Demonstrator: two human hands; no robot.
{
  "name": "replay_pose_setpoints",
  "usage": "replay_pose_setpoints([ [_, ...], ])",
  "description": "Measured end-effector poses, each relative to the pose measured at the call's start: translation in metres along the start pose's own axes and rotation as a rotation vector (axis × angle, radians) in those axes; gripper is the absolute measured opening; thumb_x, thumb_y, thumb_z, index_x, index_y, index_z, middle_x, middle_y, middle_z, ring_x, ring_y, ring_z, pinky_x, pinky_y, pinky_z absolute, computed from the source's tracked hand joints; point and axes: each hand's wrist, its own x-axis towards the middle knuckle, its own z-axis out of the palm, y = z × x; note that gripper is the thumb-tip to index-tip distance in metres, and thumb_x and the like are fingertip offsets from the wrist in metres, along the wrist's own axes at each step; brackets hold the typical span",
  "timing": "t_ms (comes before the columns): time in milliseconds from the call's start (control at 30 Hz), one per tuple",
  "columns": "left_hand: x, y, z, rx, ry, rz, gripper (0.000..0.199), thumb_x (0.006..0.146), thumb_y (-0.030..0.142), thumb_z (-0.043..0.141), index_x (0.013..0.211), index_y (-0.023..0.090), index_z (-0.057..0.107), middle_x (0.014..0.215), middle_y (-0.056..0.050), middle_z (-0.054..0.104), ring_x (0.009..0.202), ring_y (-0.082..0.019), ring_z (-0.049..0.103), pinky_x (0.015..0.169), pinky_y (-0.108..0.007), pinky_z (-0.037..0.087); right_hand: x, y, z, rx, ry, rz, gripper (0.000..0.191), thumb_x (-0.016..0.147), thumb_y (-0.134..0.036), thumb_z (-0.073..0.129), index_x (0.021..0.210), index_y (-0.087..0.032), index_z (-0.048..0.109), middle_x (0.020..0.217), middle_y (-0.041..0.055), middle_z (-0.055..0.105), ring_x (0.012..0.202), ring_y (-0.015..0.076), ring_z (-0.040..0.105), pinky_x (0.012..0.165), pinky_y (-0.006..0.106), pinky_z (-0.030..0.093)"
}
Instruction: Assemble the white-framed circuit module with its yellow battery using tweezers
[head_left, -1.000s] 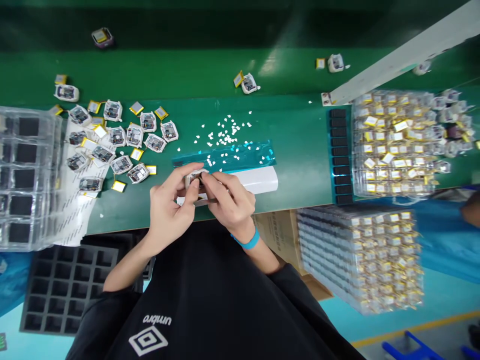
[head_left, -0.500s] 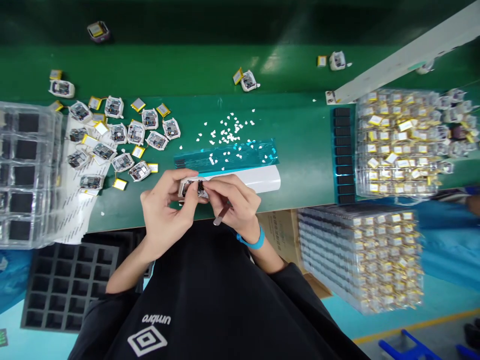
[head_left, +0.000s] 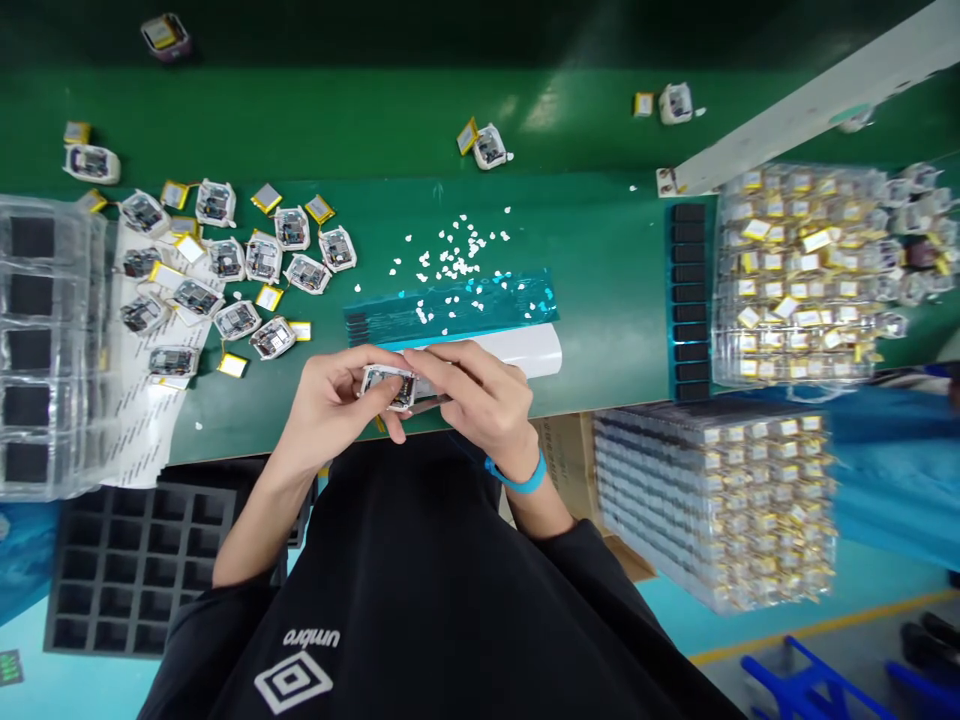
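Note:
My left hand (head_left: 337,400) grips a small white device casing (head_left: 388,387) with exposed circuitry, its thumb lying over the open side. From the right, my right hand (head_left: 484,400) meets the casing's edge and holds metal tweezers (head_left: 429,404), which point toward the casing. A bit of yellow shows below the casing. Beyond the hands lie a white strip (head_left: 525,350), a blue film strip (head_left: 487,302) and scattered small white pieces (head_left: 457,265) on the green table (head_left: 607,300).
Open casings (head_left: 262,257) and yellow-edged batteries lie at left beside clear trays (head_left: 90,350). Stacked trays with batteries (head_left: 795,275) stand at right, near a slanted white beam (head_left: 810,100). Below the table edge are a black compartment tray (head_left: 135,570) and another tray stack (head_left: 712,500).
The casing has turned so its open side faces up more. My right hand has shifted slightly right, and the tweezers now point left at the casing. The whole view has shifted a little.

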Motion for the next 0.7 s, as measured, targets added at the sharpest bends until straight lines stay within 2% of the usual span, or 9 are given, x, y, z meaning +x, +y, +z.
replay_pose_setpoints([
  [133,0.001,-0.003,-0.002,-0.056,-0.017,-0.064,0.023,0.083,0.033,0.094,0.092,0.016,0.081,0.063,0.001,0.076,0.044,-0.017,0.073,0.047,-0.023,0.062,-0.005,0.006,-0.002,-0.055,-0.079,-0.073,0.043,0.102,-0.001,0.055,0.139,-0.017,0.070,0.099,0.0037,0.082,0.085,0.0159,0.077,0.068,0.026,0.062],
  [233,0.003,-0.009,-0.004,-0.070,-0.006,-0.090,0.031,0.082,0.042,0.095,0.093,0.016,0.081,0.062,-0.001,0.076,0.047,-0.020,0.075,0.049,-0.027,0.065,0.000,0.012,-0.001,0.028,-0.061,0.078,0.054,0.100,0.005,0.048,0.142,-0.022,0.069,0.102,0.0013,0.083,0.085,0.0136,0.078,0.071,0.024,0.064],
  [333,0.004,-0.014,-0.003,-0.043,0.043,-0.049,0.035,0.081,0.046,0.096,0.091,0.018,0.078,0.058,0.000,0.073,0.046,-0.022,0.075,0.055,-0.033,0.070,0.008,0.015,-0.002,0.005,0.025,0.267,0.055,0.101,0.004,0.047,0.144,-0.024,0.067,0.120,0.0040,0.084,0.100,0.0141,0.081,0.085,0.025,0.068],
  [433,0.005,-0.016,-0.002,-0.008,0.080,-0.017,0.039,0.080,0.049,0.096,0.093,0.021,0.073,0.058,0.002,0.072,0.044,-0.021,0.073,0.062,-0.036,0.073,0.011,0.015,-0.004,-0.044,-0.055,0.233,0.055,0.103,0.001,0.046,0.147,-0.026,0.067,0.144,0.0054,0.078,0.122,0.0162,0.079,0.090,0.025,0.069],
  [467,0.006,-0.016,-0.002,0.005,0.090,-0.010,0.040,0.080,0.050,0.096,0.093,0.022,0.070,0.057,0.003,0.071,0.044,-0.021,0.073,0.061,-0.036,0.073,0.011,0.014,-0.004,-0.052,-0.096,0.186,0.055,0.103,0.001,0.046,0.146,-0.027,0.068,0.143,0.0042,0.078,0.123,0.0160,0.079,0.090,0.025,0.068],
  [533,0.008,-0.016,-0.003,0.026,0.105,0.002,0.043,0.079,0.050,0.097,0.094,0.022,0.067,0.059,0.004,0.071,0.045,-0.021,0.074,0.057,-0.033,0.070,0.007,0.013,-0.003,-0.086,-0.148,0.116,0.050,0.103,0.000,0.049,0.138,-0.027,0.074,0.128,0.0021,0.084,0.112,0.0147,0.081,0.086,0.023,0.068],
  [633,0.009,-0.018,-0.005,0.041,0.116,0.014,0.045,0.080,0.049,0.096,0.094,0.022,0.064,0.062,0.002,0.074,0.048,-0.022,0.076,0.050,-0.028,0.065,0.004,0.013,0.004,-0.170,-0.138,0.160,0.036,0.103,-0.004,0.055,0.120,-0.023,0.080,0.101,0.0011,0.087,0.087,0.0145,0.082,0.074,0.023,0.066],
  [700,0.010,-0.018,-0.006,0.047,0.121,0.018,0.044,0.081,0.048,0.095,0.095,0.022,0.063,0.061,0.003,0.073,0.049,-0.023,0.077,0.051,-0.029,0.065,0.006,0.015,0.008,-0.213,-0.118,0.247,0.038,0.103,-0.003,0.051,0.122,-0.021,0.079,0.111,0.0044,0.087,0.091,0.0158,0.083,0.073,0.025,0.066],
])
